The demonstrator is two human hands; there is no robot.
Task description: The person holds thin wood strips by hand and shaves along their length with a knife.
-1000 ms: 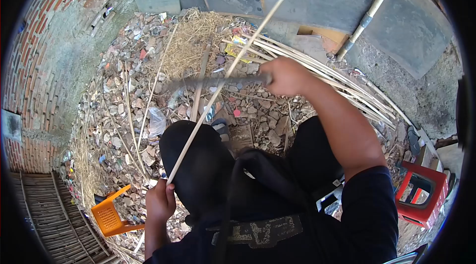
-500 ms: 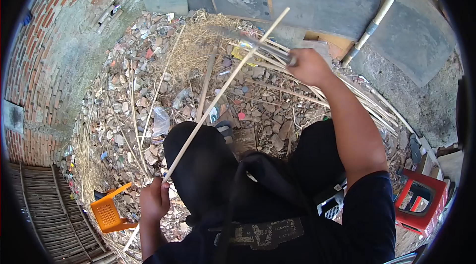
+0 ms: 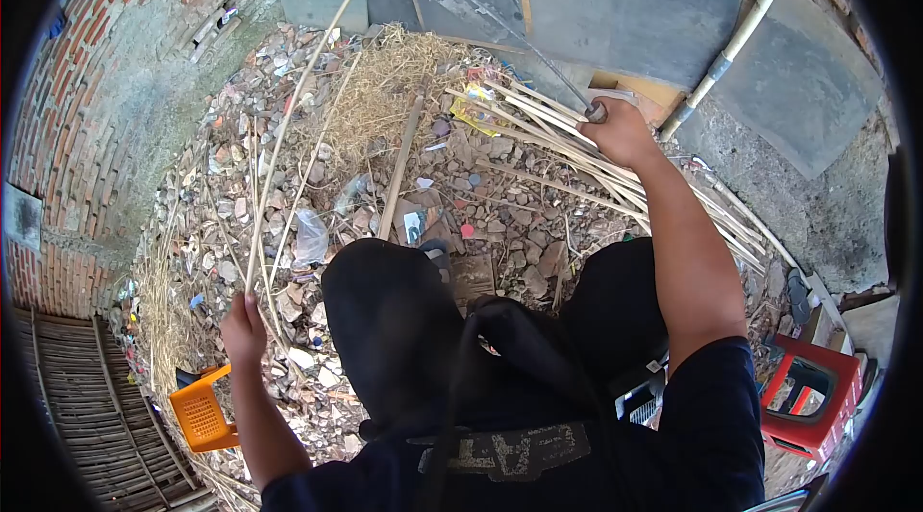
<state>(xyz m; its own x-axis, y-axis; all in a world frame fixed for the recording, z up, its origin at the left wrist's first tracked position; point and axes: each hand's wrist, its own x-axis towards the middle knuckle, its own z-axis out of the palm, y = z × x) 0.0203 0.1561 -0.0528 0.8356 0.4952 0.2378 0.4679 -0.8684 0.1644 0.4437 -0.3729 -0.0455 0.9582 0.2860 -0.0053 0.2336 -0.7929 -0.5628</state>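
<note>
My left hand (image 3: 244, 331) is closed round the lower end of a long pale bamboo strip (image 3: 290, 113). The strip slants up and away over the rubble, its far end near the grey wall panels. Out to the right, my right hand (image 3: 621, 132) grips the handle of a long-bladed knife (image 3: 546, 60), whose thin blade points up and to the left, apart from the strip. Below and beside that hand lies a pile of split bamboo strips (image 3: 630, 190).
Rubble (image 3: 510, 233) and dry shavings (image 3: 375, 99) cover the ground. An orange plastic stool (image 3: 202, 414) lies at lower left, and a red stool (image 3: 841, 406) stands at right. A pipe (image 3: 735, 46) leans by the wall panels (image 3: 625, 12). A brick wall (image 3: 106, 108) rises at left.
My left hand has moved left, swinging the bamboo strip from across my body to the left side. The knife has come away from the strip, and my right hand has shifted slightly right.
</note>
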